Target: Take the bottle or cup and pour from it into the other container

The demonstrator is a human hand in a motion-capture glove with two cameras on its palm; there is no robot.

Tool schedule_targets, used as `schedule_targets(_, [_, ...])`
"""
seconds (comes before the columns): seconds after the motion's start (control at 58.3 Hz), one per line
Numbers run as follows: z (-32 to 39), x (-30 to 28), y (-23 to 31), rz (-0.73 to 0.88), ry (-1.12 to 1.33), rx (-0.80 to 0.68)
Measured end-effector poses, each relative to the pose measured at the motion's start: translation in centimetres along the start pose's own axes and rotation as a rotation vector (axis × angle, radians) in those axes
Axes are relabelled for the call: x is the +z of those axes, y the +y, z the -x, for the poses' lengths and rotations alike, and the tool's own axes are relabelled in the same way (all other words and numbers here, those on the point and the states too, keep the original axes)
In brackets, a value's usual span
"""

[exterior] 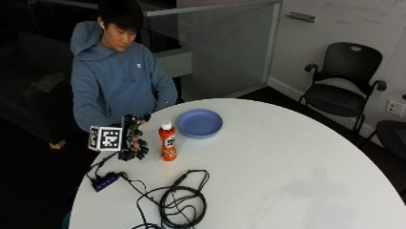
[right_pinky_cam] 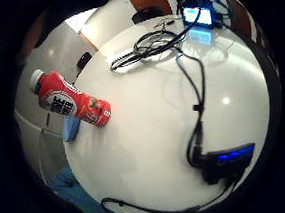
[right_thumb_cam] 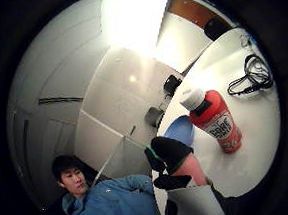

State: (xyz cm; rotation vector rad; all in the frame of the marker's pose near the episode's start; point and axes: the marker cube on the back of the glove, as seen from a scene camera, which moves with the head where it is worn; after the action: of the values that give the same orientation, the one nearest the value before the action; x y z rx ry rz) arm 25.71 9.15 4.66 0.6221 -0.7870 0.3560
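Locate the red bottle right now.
In the outside view the red bottle stands upright on the white table, between the gloved right hand and the blue plate, untouched.

Bottle (right_pinky_cam: 72, 101) label lettering present, not legible.

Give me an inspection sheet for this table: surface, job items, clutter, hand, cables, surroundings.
Surface: round white table, glossy.
Job items: red bottle with white cap, upright, cap on; blue plate just behind it, nothing seen on it. No cup seen.
Clutter: small black hub with blue lights at the table's edge.
Hand: gloved right hand beside the bottle, not touching it, holding nothing; fingers loosely curled.
Cables: black coil in front of the bottle, running to the hub.
Surroundings: black chair across the room by the wall; glass partition behind the person.
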Motion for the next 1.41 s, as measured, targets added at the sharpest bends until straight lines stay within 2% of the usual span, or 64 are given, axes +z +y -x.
schedule_targets(0.274, [-0.1, 8.3, -0.2, 0.072, -0.228, 0.018])
schedule_targets(0.463, [-0.1, 11.9, -1.4, -0.043, -0.41, 0.063])
schedule_targets(0.754, [0.4, 14.3, -2.3, -0.107, -0.364, 0.092])
schedule_targets(1.08, [5.9, 15.1, -3.9, 0.185, -0.129, -0.024])
schedule_targets(1.234, [9.9, 16.0, -4.4, 0.408, 0.157, -0.152])
schedule_targets(1.405, [14.1, 17.2, -5.3, 0.587, 0.496, -0.238])
